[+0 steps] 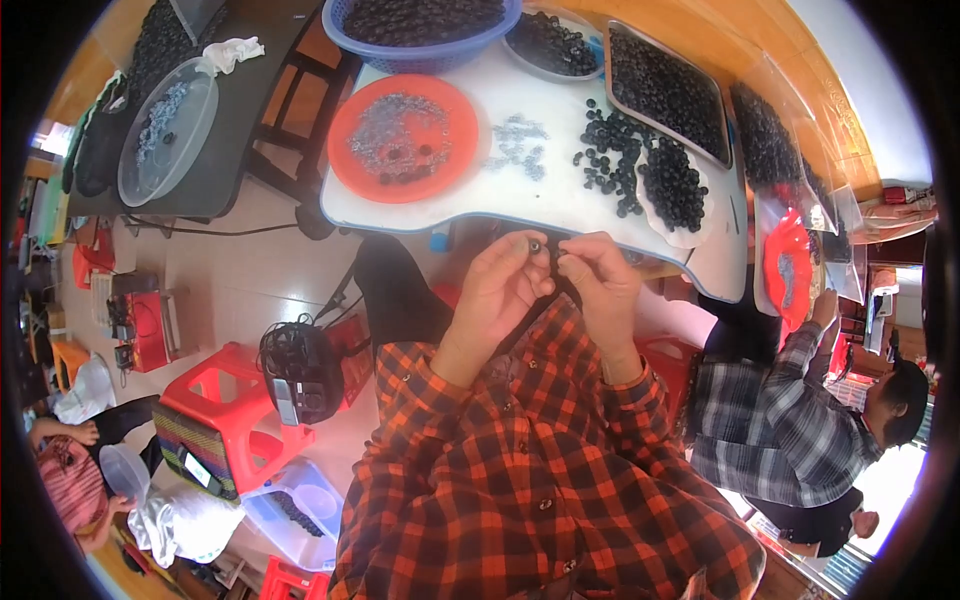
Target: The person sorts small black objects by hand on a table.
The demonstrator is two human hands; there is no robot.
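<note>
Both hands are raised close together in front of my chest, just off the near edge of the white table (pixel 440 212). My left hand (pixel 500 285) pinches a small black round part (pixel 535 246) between thumb and forefinger. My right hand (pixel 603 287) is closed in a pinch right beside it; something small and dark shows at its fingertips, too small to name. Ahead lies an orange-red plate (pixel 345 150) of small clear pieces with a few black ones. More clear pieces (pixel 518 145) lie loose on the table. A pile of black round parts (pixel 607 145) lies to the right.
Farther back are a blue basket (pixel 424 52), a round bowl (pixel 598 72) and a metal tray (pixel 655 38), all with black parts. Another person (pixel 790 410) sits at right by a red dish (pixel 778 262). Red stools (pixel 215 375) and a clear bin (pixel 330 545) stand at left.
</note>
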